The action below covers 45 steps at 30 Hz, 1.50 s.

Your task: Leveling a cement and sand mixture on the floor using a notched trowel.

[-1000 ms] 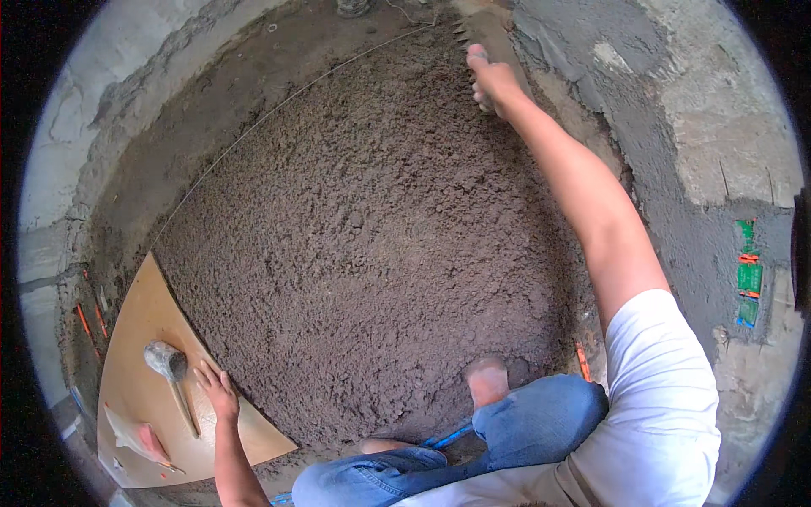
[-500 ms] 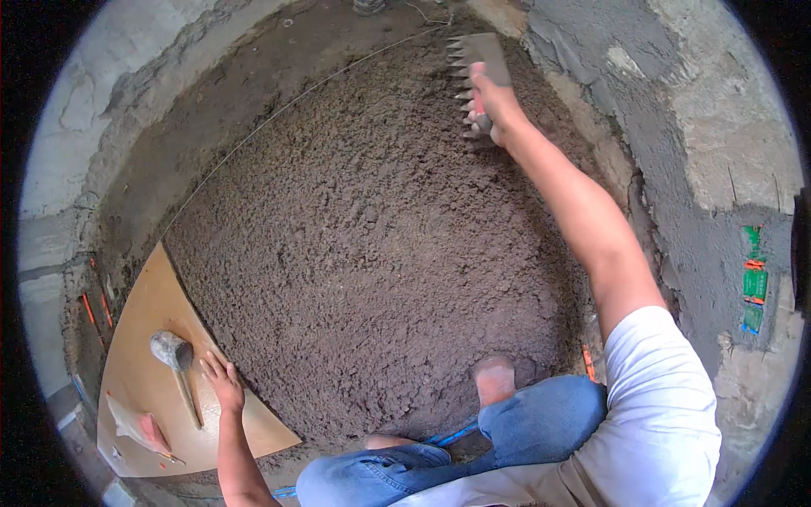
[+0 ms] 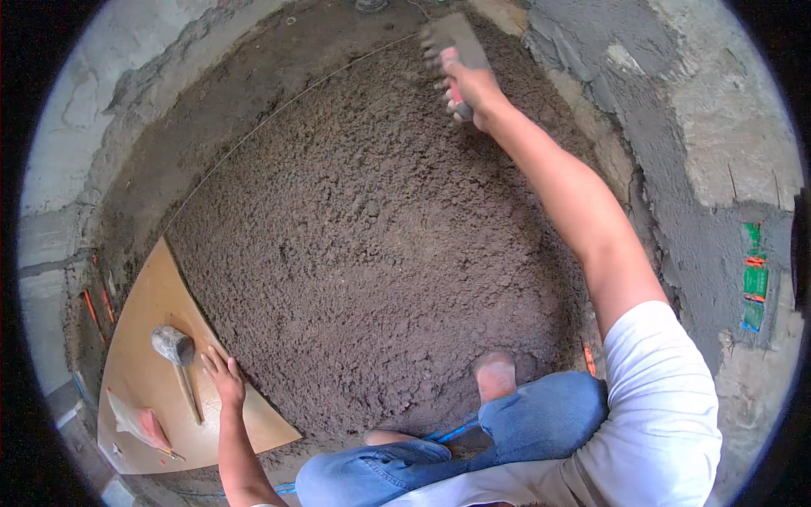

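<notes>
My right hand is wrapped round the red handle of a notched trowel, a grey metal plate with large teeth along its left edge. The trowel is at the far end of a bed of coarse, damp mortar, slightly blurred by motion. My left hand lies flat, fingers stretched, on the right edge of a large tan tile at the lower left. On that tile, left of my hand, lies a mallet with a grey head and wooden handle.
A white and pink plastic bag lies on the tile. A thin string runs along the mortar's left side. Rough walls enclose the floor. Green electrical boxes sit in the right wall. My bare foot rests at the mortar's near edge.
My right hand and the trowel have moved left and a little farther away. My left hand stays on the tile.
</notes>
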Each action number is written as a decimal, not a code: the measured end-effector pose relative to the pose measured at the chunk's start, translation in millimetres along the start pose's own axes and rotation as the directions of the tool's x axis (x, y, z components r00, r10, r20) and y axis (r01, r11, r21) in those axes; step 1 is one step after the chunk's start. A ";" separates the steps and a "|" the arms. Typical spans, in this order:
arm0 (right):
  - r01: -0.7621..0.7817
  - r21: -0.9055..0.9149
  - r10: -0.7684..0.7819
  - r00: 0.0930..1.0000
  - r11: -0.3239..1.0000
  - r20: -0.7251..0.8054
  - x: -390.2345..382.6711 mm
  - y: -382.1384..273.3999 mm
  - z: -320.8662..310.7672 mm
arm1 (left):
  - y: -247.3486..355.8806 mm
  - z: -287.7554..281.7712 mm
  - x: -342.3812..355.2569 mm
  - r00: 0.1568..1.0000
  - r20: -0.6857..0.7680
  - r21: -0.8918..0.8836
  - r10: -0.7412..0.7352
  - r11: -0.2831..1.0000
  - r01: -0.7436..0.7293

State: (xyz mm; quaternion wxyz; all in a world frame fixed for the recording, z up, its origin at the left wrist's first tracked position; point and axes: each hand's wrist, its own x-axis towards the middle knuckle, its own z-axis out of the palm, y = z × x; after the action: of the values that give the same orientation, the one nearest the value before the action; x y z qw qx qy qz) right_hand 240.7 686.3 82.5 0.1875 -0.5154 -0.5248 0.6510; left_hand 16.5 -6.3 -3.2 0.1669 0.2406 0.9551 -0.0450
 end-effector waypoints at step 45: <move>0.144 -0.587 -0.238 0.967 0.797 -0.087 9.6 33.5 -78.5 | -7.4 0.1 2.3 1.000 0.003 0.018 0.008 1.000 -0.008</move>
State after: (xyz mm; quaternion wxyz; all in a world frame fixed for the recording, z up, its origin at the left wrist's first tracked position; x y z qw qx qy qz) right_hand 315.0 719.6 55.1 0.1282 -0.5414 -0.7299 0.3971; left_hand 11.0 -11.9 -4.0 0.1661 0.2457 0.9535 -0.0534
